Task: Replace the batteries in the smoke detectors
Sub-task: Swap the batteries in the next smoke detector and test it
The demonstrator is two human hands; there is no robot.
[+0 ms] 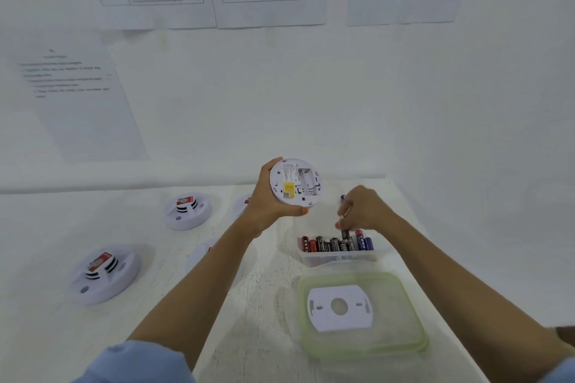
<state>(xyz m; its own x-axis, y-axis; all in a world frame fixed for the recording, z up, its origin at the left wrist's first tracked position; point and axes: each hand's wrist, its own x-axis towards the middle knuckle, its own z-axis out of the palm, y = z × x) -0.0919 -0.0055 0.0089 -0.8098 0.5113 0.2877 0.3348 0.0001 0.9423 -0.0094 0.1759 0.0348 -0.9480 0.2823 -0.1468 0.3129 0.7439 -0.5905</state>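
Battery-picking step: left hand [264,196] clamped on upturned smoke detector [295,181], empty bay showing; right hand [362,210] pinching battery [344,233] above tub [339,256] just below; next, seating it by polarity.

Sitting tilted above the table: white round smoke detector [295,181], back side facing up, battery bay open and showing empty, yellow label beside it. Standing upright in a clear tub [339,255]: row of batteries [337,242], red, black, blue. Lying face-up on the table: two more detectors [187,210] [104,274], red stickers on top.
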